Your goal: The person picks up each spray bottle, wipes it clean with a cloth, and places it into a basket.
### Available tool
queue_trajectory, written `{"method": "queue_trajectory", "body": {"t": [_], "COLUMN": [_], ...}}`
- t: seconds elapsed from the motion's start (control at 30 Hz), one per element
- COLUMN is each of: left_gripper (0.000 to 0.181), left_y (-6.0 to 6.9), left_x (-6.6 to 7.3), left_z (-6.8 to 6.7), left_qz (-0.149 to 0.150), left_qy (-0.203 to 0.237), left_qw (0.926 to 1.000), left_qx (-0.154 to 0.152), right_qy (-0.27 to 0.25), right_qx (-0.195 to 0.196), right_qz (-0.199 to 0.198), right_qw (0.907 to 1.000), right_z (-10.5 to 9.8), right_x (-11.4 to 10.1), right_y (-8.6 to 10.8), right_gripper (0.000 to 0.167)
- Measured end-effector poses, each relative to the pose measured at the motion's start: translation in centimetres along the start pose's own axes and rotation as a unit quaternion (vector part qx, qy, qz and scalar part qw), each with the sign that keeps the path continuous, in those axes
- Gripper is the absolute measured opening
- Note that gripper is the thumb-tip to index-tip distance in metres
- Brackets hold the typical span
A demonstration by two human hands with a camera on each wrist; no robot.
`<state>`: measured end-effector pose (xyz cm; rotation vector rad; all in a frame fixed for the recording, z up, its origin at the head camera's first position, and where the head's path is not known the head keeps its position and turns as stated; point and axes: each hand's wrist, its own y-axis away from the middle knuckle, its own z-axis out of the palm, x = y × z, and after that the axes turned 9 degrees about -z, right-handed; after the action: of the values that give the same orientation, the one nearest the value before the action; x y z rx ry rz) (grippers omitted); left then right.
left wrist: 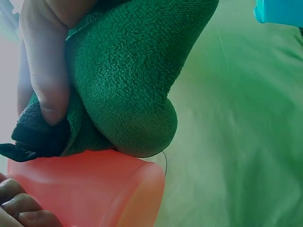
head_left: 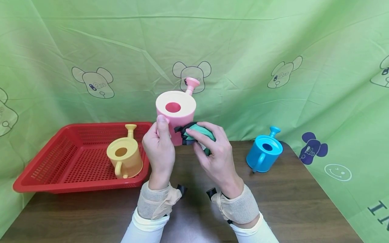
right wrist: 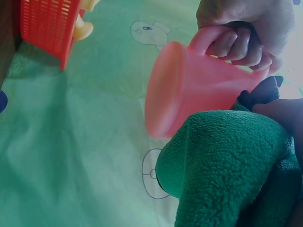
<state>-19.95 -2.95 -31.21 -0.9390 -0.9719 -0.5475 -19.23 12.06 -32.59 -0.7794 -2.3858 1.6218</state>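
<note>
My left hand (head_left: pixel 160 148) grips the handle of a pink watering can (head_left: pixel 176 118), its fingers curled through the handle in the right wrist view. The can is held up off the table, top side tilted toward the head camera. My right hand (head_left: pixel 216 152) holds a bunched green cloth (head_left: pixel 201 132) with a black edge. In the left wrist view the cloth (left wrist: pixel 128 75) lies against the side of the pink can (left wrist: pixel 90 184). Much of the cloth is hidden by the right hand in the head view.
A red perforated basket (head_left: pixel 39 168) stands at the left, with a yellow watering can (head_left: pixel 125 157) inside its right end. On the table's right side stands a blue watering can (head_left: pixel 264 153). A green printed curtain (head_left: pixel 237 44) hangs behind the wooden table (head_left: pixel 291 209).
</note>
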Motion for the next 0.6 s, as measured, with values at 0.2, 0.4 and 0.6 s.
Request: {"method": "queue_trajectory", "body": {"t": [0.2, 0.4, 0.6], "left_gripper": [0.049, 0.049, 0.049], "left_y": [0.05, 0.15, 0.18], "left_x": [-0.02, -0.11, -0.07], "left_z": [0.03, 0.08, 0.11], "left_qz": [0.000, -0.006, -0.008], "left_qy": [0.001, -0.008, -0.014], "left_qw": [1.0000, 1.0000, 0.9999], "left_qx": [-0.001, -0.002, -0.003], "right_qy": [-0.006, -0.010, -0.010], "right_qx": [0.005, 0.013, 0.017], "right_qz": [0.004, 0.009, 0.016], "right_qw": [1.0000, 0.9998, 0.9997], "right_z": [-0.09, -0.14, -0.19], "right_x": [-0.07, -0.07, -0.03], "right_y": [-0.11, -0.11, -0.11], "right_gripper": [0.033, 0.032, 0.032]}}
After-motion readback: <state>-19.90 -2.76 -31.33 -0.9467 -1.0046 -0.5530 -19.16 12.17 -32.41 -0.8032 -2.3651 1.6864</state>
